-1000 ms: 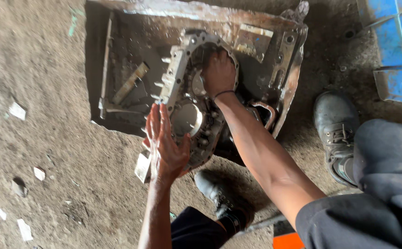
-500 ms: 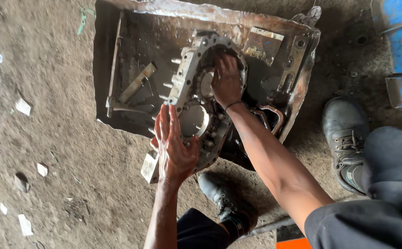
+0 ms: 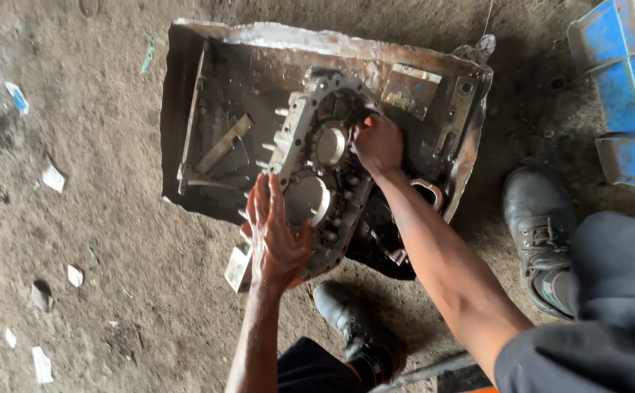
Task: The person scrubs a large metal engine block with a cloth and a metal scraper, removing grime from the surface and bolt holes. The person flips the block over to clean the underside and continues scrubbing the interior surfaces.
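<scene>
Grey cast-metal housing point(image 3: 317, 175) standing tilted in a rusty steel tray point(image 3: 208, 65) on the dirt floor. Left hand point(image 3: 277, 233), fingers spread flat, braces its lower edge; right hand point(image 3: 378, 144) grips the upper rim. Step judged: steadying the casting; shifting it further calls for firm two-handed support.

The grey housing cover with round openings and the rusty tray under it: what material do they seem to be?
Grey housing cover: probably cast metal, dull and greasy, with bolt bosses along its rim. Rusty flat tray: likely sheet steel, with brown corroded edges.
</scene>
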